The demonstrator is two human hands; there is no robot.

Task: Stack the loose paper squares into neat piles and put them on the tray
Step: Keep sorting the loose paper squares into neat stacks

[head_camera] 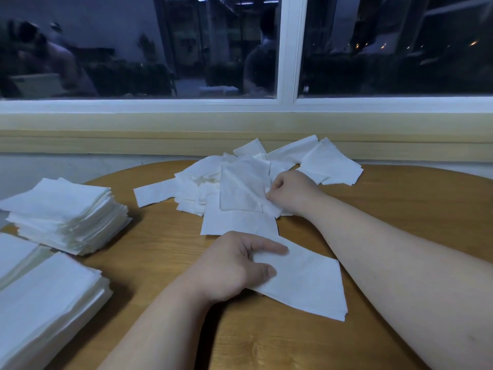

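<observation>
We counted two hands over one round wooden table [400, 209]. There were three squared-up stacks of white paper at the left: a far stack [61, 209], a near stack [45, 297], and between them a third stack [13, 252]. One loose heap [208, 182] of paper squares lay at the table's far middle, and one small pile [306, 287] sat close to us.

We could not count the sheets in the loose heap, since they overlapped at all angles and some lay under others. The picture's left edge cut off the near stack and most of the third stack. We could not make out what lay under those stacks. Behind the table the window [213, 49] showed only dark, blurred reflections.

Our left hand [232, 265] held the small pile by its left edge, with the forefinger and thumb lying on the top sheet. The rest of the pile reached to the right of the hand, flat on the wood. Our right hand [289, 192] had its fingers curled together and pinched the right edge of one tilted square [242, 188] on top of the loose heap. That square spread away to the left of the fingertips. The small pile lay just in front of the heap, well apart from the three stacks.
</observation>
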